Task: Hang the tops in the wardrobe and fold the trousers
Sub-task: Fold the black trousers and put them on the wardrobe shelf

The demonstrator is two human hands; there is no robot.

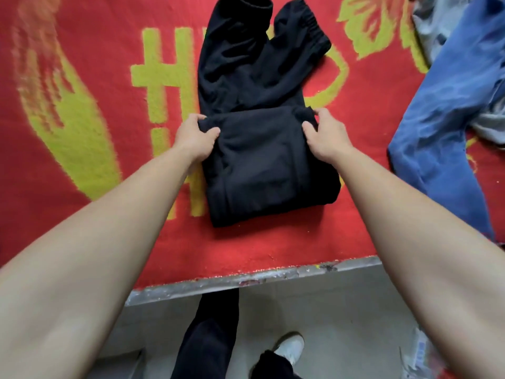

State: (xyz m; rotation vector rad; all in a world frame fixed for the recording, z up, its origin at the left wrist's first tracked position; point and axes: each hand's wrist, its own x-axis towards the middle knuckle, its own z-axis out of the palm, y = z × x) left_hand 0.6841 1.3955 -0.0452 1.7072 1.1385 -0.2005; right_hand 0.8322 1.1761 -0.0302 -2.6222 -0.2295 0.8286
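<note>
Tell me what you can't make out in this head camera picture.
- Head view: black trousers, upper end cut off by top edge; inner layers hidden under the fold that left hand and right hand grip.
- Head view: blue jeans, cut off by right edge.
- Head view: grey garment, partly under the jeans.

Top edge crops the black trousers [254,77]; right edge, the blue denim [451,119].

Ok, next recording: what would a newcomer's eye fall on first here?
The black trousers lie half folded in the middle of a red rug with yellow markings, and the unfolded part stretches away from the person. The left hand and right hand grip the two ends of the fold's far edge. A blue denim garment lies crumpled at the right.
</note>
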